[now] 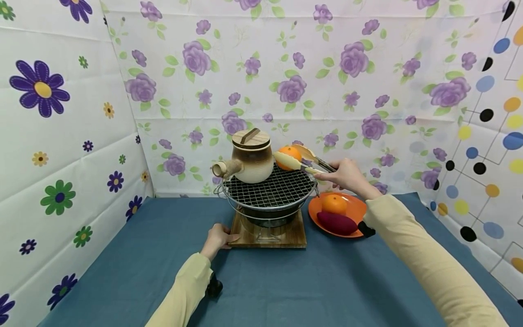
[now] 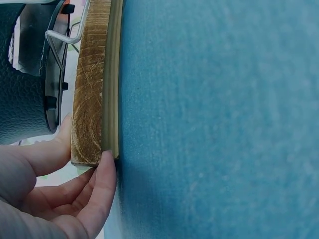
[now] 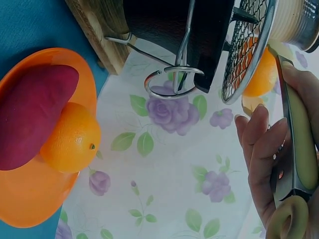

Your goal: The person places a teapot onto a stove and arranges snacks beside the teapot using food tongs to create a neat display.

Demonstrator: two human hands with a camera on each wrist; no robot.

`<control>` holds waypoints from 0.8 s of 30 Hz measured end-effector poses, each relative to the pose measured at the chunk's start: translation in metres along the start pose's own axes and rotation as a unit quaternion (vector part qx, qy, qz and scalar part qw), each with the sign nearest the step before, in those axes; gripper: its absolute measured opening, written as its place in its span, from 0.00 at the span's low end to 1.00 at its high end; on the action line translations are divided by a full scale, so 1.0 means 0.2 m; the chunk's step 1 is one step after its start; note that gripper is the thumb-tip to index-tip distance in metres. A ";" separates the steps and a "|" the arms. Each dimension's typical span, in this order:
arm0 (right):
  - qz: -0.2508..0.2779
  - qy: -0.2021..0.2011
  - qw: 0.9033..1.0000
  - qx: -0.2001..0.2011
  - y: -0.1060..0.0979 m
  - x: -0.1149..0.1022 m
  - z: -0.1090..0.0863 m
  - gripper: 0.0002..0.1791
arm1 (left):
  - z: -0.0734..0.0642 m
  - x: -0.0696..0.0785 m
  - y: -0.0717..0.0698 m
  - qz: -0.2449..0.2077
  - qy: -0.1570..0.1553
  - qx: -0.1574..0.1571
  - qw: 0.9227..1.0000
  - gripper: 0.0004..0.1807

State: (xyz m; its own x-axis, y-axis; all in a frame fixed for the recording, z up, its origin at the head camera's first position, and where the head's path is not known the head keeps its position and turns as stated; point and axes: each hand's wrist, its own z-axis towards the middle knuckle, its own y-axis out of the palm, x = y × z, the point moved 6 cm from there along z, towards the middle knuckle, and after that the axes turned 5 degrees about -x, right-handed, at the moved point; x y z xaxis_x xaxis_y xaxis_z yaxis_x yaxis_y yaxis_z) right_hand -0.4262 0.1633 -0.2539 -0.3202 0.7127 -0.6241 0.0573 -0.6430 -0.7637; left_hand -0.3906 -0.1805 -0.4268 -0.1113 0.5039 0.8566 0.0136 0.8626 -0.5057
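My right hand [image 1: 346,176] grips a pair of tongs [image 3: 299,129] with cream-coloured tips. An orange [image 1: 291,156] sits between the tips, over the back right of the round wire grill mesh [image 1: 261,193]; whether it touches the mesh I cannot tell. At the grill's left stands a brown and cream teapot [image 1: 255,165] with a wooden lid and a side handle. My left hand [image 1: 217,238] pinches the front left corner of the wooden board [image 2: 89,99] under the stove, thumb on top and fingers at the side.
Right of the stove, an orange plate [image 1: 355,204] bears a second orange [image 3: 72,139] and a purple sweet potato [image 3: 37,117]. A blue cloth [image 1: 286,286] covers the table. Flower-patterned sheets [image 1: 261,68] stand close behind and at the left; a dotted one [image 1: 486,150] is at the right.
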 end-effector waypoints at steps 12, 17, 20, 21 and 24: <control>0.000 0.008 1.000 0.002 0.00 0.01 -0.01 0.22 | 0.00 0.00 -0.01 0.004 0.004 -0.001 1.000 0.13; 0.002 0.004 1.000 0.004 0.00 0.02 -0.02 0.23 | -0.01 0.00 -0.01 0.008 0.004 0.002 1.000 0.10; 0.005 -0.001 1.000 0.002 -0.01 0.02 -0.03 0.23 | -0.01 0.01 -0.01 0.006 0.008 -0.002 1.000 0.09; 0.006 -0.003 1.000 0.003 -0.01 0.02 -0.04 0.23 | -0.01 0.01 0.00 0.005 0.008 -0.003 1.000 0.09; 0.004 -0.009 1.000 0.005 -0.01 0.03 -0.05 0.23 | -0.02 0.01 0.00 0.003 0.013 -0.004 1.000 0.10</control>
State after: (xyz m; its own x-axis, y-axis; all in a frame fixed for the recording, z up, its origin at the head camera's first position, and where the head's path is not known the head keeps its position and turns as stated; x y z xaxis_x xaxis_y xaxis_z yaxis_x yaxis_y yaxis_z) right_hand -0.4186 0.1719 -0.2568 -0.3367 0.7025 -0.6270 0.0500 -0.6516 -0.7569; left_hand -0.3879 -0.1798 -0.4236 -0.0863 0.5094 0.8562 0.0220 0.8601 -0.5096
